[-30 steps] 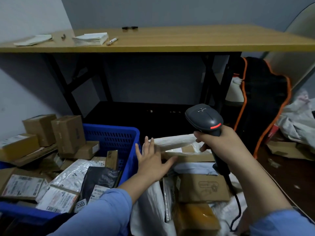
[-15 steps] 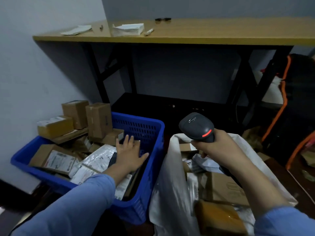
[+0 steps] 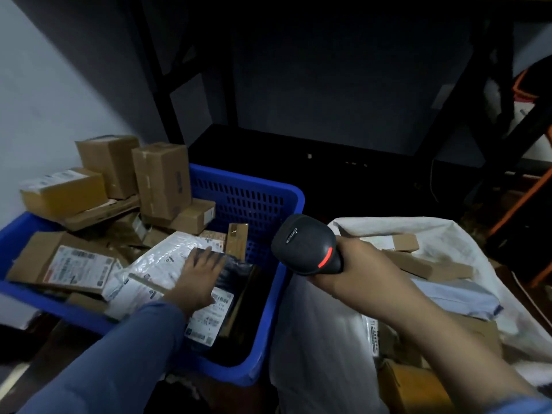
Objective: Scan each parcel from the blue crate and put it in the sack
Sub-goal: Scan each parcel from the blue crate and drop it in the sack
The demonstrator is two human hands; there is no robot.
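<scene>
The blue crate on the left is full of cardboard boxes and plastic mailers. My left hand lies flat inside it, fingers spread, resting on a black mailer with a white label, next to a white bubble mailer. It grips nothing. My right hand holds a black barcode scanner with a red light, above the gap between crate and sack. The white sack on the right stands open with several parcels inside.
Brown boxes are stacked high at the crate's far left corner. Black table legs and a dark low shelf stand behind. An orange-trimmed black bag is at the far right.
My left hand moved from the sack's rim over into the crate and down onto the mailers. The view tilted down and left; the scanner stayed in my right hand.
</scene>
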